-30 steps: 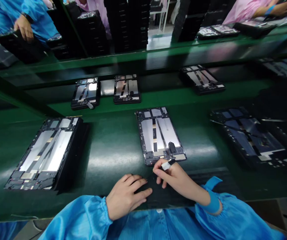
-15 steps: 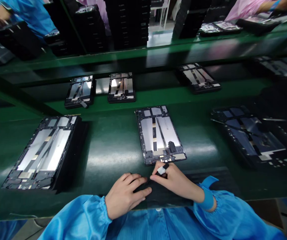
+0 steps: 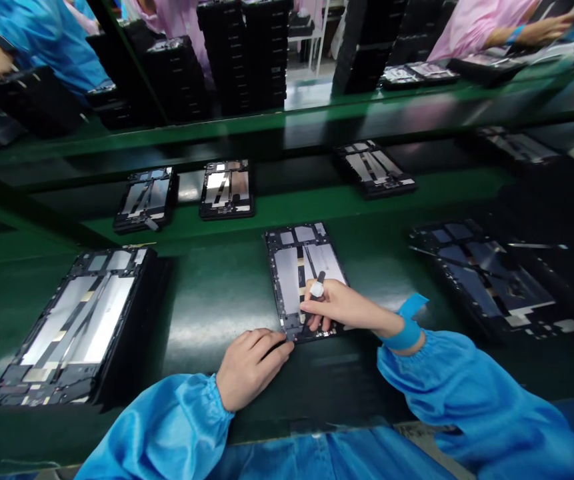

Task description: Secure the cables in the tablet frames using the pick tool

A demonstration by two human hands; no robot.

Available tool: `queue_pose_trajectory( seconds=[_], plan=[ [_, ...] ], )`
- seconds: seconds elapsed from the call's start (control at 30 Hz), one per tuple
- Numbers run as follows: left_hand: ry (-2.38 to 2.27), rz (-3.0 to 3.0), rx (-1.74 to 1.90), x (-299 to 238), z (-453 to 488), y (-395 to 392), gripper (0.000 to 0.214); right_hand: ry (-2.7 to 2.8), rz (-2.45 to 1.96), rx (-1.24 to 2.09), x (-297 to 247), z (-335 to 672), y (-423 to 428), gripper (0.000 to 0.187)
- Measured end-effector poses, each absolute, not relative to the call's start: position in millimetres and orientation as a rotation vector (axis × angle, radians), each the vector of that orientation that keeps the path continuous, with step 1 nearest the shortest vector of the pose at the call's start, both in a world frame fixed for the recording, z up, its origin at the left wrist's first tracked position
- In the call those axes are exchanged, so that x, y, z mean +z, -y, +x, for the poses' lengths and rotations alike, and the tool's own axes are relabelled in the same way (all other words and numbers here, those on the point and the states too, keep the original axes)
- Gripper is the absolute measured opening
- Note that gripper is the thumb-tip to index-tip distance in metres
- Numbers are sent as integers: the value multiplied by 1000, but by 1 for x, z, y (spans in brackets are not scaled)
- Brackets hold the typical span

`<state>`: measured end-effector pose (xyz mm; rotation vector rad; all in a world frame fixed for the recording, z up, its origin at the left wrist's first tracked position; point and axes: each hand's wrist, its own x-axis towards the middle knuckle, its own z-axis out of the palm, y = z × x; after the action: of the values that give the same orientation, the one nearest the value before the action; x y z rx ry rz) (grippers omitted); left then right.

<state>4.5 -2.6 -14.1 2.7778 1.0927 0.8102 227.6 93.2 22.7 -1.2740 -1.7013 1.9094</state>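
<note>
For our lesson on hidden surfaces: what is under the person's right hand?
The open device lies beneath the right hand, which holds a pen-like tool. The device's upper end and left side show; the hand hides details toward its lower right.

This is a factory assembly line: opened tablets (image 3: 287,280) are spaced along a long green counter (image 3: 191,340), tall stacks of black trays (image 3: 267,60) rise behind, and people across the way wear loose work smocks in blue (image 3: 57,50) and pink (image 3: 469,30).
</note>
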Motion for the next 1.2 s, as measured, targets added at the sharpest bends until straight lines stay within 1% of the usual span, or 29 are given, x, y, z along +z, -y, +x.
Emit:
queue_pose_trajectory(
  seconds=[0.13,0.37,0.7,0.83,1.1,1.2],
  plan=[
    [-1090,2783,813,-18,4,3,19,1736,-1278,1913,21,225,-93,20],
    [-1094,2774,819,-18,4,3,20,1753,-1286,1944,23,222,-93,15],
    [-1084,2752,826,-20,4,2,20,1781,-1280,1952,24,222,-95,19],
    [-1089,2757,813,-21,4,3,20,1800,-1297,1934,24,223,-94,17],
    [-1107,2930,549,-15,5,7,35,1781,-1292,1900,22,223,-92,15],
    [-1132,2920,522,-15,7,7,35,1674,-1311,1795,21,234,-86,16]
  ],
)
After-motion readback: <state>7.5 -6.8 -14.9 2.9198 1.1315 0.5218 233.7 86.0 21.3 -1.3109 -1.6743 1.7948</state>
